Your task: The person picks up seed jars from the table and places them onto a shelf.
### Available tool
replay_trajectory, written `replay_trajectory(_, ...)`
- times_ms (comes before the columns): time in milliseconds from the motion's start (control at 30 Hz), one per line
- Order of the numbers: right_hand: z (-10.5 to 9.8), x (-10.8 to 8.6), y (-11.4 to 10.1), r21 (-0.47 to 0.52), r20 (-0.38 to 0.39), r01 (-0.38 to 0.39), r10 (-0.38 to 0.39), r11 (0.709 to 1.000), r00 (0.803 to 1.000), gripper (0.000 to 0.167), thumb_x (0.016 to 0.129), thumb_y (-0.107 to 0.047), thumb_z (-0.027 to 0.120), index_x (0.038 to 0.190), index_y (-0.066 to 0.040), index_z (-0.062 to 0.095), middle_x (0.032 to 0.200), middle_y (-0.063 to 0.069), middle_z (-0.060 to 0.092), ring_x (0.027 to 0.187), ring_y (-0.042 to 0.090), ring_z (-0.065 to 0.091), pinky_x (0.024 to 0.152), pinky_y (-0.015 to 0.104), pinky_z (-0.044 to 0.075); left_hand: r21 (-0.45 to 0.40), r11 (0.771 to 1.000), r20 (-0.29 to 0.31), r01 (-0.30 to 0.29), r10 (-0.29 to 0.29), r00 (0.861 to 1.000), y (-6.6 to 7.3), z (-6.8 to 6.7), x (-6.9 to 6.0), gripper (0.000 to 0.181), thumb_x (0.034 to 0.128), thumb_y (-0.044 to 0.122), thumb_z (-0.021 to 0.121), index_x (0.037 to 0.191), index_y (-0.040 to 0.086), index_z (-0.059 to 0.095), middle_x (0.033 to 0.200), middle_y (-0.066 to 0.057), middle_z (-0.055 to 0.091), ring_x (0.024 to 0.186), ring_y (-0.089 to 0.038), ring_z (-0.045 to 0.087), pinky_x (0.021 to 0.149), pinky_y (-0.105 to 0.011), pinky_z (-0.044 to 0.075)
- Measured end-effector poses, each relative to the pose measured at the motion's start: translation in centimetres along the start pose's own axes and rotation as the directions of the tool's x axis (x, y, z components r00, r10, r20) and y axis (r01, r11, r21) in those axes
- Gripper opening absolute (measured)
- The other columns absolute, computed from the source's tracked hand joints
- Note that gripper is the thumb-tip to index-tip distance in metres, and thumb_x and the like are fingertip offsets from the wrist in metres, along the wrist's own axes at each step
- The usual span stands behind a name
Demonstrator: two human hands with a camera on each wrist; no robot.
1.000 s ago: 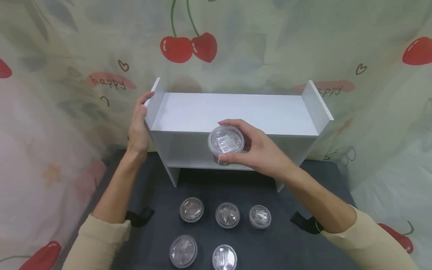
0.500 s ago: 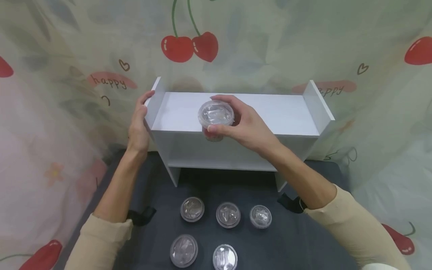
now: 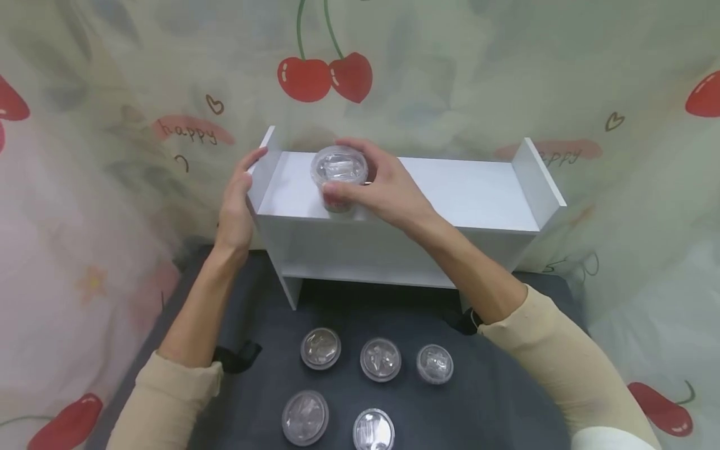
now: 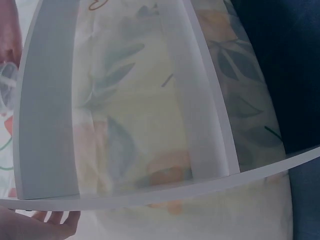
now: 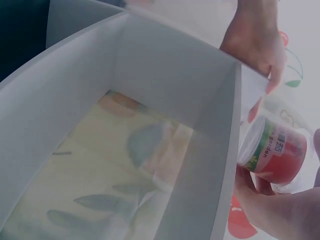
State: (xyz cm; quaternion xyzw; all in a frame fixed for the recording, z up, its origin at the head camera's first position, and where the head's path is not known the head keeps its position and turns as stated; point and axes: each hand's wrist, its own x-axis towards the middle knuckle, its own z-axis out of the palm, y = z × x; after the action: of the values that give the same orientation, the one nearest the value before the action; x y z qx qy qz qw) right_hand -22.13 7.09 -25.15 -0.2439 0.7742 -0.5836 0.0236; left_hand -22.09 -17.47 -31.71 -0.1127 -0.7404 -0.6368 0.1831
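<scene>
My right hand [image 3: 382, 181] grips a small plastic tub [image 3: 337, 165] with a clear lid, thumb on the near side and fingers behind. In the right wrist view the tub [image 5: 282, 152] shows a red and green label. It is over the left part of the white shelf's top board [image 3: 450, 190]; I cannot tell whether it touches the board. My left hand [image 3: 235, 209] rests against the outside of the left side panel [image 3: 264, 172], fingertips at its edge. In the left wrist view, fingers [image 4: 55, 222] lie along that panel's outer face.
Several similar lidded tubs stand on the dark table in front of the shelf, among them a back-left tub [image 3: 320, 349] and a front-left tub [image 3: 305, 417]. The shelf has a lower board [image 3: 365, 273] and a raised right side panel [image 3: 537, 181]. Printed cloth [image 3: 450, 75] hangs behind.
My right hand has carried the tub leftward and farther back, from in front of the shelf to over its top board. The left hand stays at the side panel. The view has shifted slightly.
</scene>
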Motion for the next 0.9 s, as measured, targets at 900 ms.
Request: replay_trajectory(900, 3.2, 4.4, 0.7, 0.026, -0.128, -0.084, 0.087, 0.996, 0.988, 0.074, 0.081, -0.033, 0.083, 0.146, -0.017, 0.050, 0.136, -0.003, 0.055, 0.119, 0.011, 0.049, 0.100, 0.027, 0.041, -0.136, 0.991, -0.005, 0.003, -0.004, 1.000, 0.0, 0.3, 0.0, 0.050, 0.1013, 0.018, 0.025, 0.146, 0.009, 0.046, 0.143, -0.011, 0.043, 0.121, -0.020, 0.040, 0.098, -0.030, 0.030)
